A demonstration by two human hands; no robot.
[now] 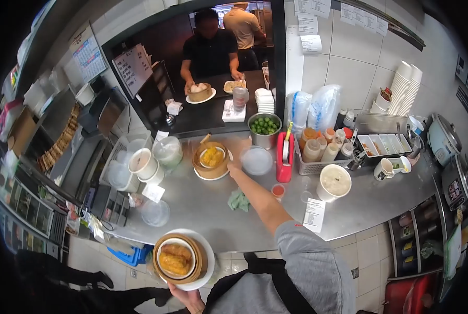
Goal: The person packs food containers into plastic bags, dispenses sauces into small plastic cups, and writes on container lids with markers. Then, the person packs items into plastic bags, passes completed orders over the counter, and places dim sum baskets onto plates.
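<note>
My left hand (188, 299) grips the rim of a white plate (208, 256) at the bottom of the view. On that plate sits a round bamboo steamer (198, 250) with a small dish of golden-brown rolls (174, 260) in it. My right arm stretches over the steel counter, and my right hand (233, 165) is closed at the right edge of a second white plate (221, 176). This plate carries another bamboo steamer (202, 168) holding yellow dumplings (212, 156). The fingertips of both hands are partly hidden.
Beyond the pass-through window, a person in dark clothes (210, 47) handles a steamer of buns (199, 94). A pot of green limes (264, 131), a red tape dispenser (284, 157), a sauce-bottle basket (320, 166) and a white tub (334, 183) stand on the counter. A green cloth (239, 201) lies near my forearm.
</note>
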